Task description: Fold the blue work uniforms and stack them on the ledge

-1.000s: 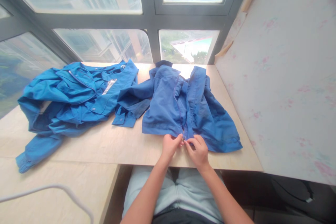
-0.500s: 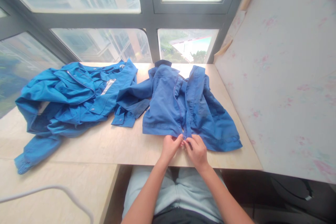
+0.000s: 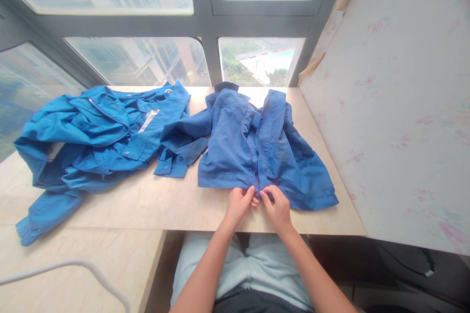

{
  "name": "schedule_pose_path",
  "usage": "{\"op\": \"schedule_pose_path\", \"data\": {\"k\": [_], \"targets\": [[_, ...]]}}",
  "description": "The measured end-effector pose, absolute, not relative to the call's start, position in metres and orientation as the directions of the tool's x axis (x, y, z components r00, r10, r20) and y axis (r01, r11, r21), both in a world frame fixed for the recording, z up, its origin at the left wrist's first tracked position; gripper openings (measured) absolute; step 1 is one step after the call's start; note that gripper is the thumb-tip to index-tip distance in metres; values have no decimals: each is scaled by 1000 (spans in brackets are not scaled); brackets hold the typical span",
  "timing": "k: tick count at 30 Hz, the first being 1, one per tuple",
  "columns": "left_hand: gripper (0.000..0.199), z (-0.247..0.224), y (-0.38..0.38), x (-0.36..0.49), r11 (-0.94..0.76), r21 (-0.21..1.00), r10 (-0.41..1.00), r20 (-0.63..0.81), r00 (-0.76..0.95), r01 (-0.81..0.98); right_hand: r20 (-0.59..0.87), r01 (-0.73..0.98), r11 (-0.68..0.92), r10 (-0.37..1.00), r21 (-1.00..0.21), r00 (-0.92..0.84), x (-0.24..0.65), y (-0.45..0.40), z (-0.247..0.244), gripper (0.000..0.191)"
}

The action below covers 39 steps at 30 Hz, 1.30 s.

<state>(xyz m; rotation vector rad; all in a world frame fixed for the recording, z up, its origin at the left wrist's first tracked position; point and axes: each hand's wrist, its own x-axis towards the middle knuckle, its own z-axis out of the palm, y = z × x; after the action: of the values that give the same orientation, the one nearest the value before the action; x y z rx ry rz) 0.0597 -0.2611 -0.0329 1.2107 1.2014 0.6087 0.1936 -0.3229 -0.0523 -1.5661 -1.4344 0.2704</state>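
A blue jacket (image 3: 227, 151) lies front up before me, its collar toward the window and its zipper (image 3: 251, 151) undone down the front. At the bottom hem, my left hand (image 3: 240, 204) pinches the left front edge near the zipper's lower end. Close beside it, my right hand (image 3: 276, 205) pinches the other front edge at the same spot. The two edges meet between my fingertips; the zipper's end pieces are too small to make out. One sleeve (image 3: 183, 149) stretches out to the left with its buttoned cuff.
A second, brighter blue jacket (image 3: 99, 132) lies crumpled at the left of the pale tabletop (image 3: 183, 210). A white cable (image 3: 84, 264) crosses the lower left surface. Windows (image 3: 257, 61) stand behind, and a floral-papered wall (image 3: 396, 107) borders the right.
The two front edges of the jacket are a little closer together at the hem. My hands have shifted only slightly and keep their pinch. The view has moved a little.
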Motion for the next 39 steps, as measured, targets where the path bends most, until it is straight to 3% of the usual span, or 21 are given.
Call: {"op": "schedule_pose_path", "data": {"k": [16,24,39], "targets": [[50,-30,-257,54,435,900,836,-416,358,31,322,580,154,926,-800,199,202,-321,-52,19],[51,-31,-258,51,441,895,822,-432,371,66,413,660,177,884,-730,220,202,-325,-57,20],[39,-26,-264,58,336,931,910,-360,206,145,455,700,161,853,-696,256,200,-328,-60,22]]}}
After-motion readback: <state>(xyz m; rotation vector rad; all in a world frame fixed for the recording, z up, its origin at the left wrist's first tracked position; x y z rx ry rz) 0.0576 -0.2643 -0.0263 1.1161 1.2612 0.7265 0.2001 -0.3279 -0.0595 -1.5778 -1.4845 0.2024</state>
